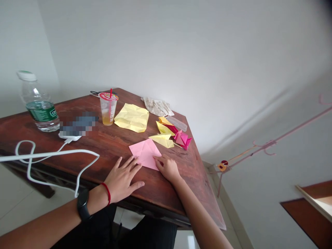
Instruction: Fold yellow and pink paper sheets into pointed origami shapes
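A square of pink origami paper (pixel 145 153) with crease lines lies flat near the table's front edge. At its lower left edge my left hand (pixel 125 178) is open, fingers spread and fingertips reaching the paper; a red cord and a dark band are on that wrist. My right hand (pixel 167 167) is closed at the paper's right edge, its fingers bent with thumb and index finger on the sheet. Just behind lie a folded pale yellow paper piece (pixel 164 140), a folded magenta paper piece (pixel 182 139) and other folded yellow and red pieces.
A creased yellow sheet (pixel 132 117) lies beside a drink cup (pixel 107 112) with a red straw. Left stand a water bottle (pixel 41 110) and a blurred device (pixel 79 124) with a white cable (pixel 85 151). A cloth (pixel 157 106) and clear plastic case (pixel 177 123) lie near the wall.
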`<state>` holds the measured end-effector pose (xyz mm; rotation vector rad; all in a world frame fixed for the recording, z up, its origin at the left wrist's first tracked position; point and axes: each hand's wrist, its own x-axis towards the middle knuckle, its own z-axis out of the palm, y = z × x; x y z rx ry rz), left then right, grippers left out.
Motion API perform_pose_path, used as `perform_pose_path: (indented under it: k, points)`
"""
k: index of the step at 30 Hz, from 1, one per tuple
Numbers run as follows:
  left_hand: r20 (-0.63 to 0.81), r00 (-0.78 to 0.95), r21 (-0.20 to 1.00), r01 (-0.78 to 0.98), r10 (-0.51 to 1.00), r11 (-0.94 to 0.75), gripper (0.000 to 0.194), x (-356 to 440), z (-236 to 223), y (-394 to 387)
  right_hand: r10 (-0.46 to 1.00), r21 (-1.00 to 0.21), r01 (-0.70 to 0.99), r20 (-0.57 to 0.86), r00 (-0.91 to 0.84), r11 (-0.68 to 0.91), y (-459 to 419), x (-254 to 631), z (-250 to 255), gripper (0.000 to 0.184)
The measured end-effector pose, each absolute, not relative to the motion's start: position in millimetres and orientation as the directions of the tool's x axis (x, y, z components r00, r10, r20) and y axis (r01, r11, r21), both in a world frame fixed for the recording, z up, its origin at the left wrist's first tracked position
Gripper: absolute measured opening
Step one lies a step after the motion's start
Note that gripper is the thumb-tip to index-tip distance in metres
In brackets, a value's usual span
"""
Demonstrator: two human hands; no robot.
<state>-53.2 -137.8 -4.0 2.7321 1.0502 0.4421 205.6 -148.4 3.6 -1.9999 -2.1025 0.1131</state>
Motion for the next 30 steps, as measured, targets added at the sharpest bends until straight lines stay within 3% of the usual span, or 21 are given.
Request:
perform_pose_path:
  k: [7,12,19,23,26,28,30]
  points:
    - [0.205,0.656,0.285,0.670,0.726,-0.686,0.052,-59,1,-124,0.992,-0.208,0.977,0.124,-0.013,0.039,-149,205,5,0.033]
    - [0.353,0.699,0.367,0.508,0.622,-0.779,0.032,-44,4,-108,0.987,-0.244,0.965,0.149,-0.062,0.097,-148,208,3,0.033]
    - [0.370,0.825,0.313,0.321,0.426,-0.894,0.056,-23,-18,-98,0.993,-0.232,0.971,0.117,-0.026,0.053,-147,204,10,0.032]
    - [0.388,0.821,0.279,0.328,0.419,-0.902,0.049,-21,-27,-97,0.992,-0.205,0.979,0.119,0.031,-0.006,-154,195,20,0.033]
    - [0.391,0.822,0.244,0.342,0.415,-0.908,0.046,-20,-29,-96,0.965,-0.176,0.983,0.246,0.091,-0.048,-172,172,19,0.034]
    - [0.397,0.827,0.233,0.328,0.398,-0.915,0.045,-20,-31,-94,0.938,-0.175,0.985,0.344,0.052,0.010,-190,150,11,0.035]
    - [0.399,0.835,0.236,0.307,0.380,-0.922,0.045,-20,-33,-92,0.944,-0.201,0.971,0.325,-0.059,0.130,-207,129,1,0.039]
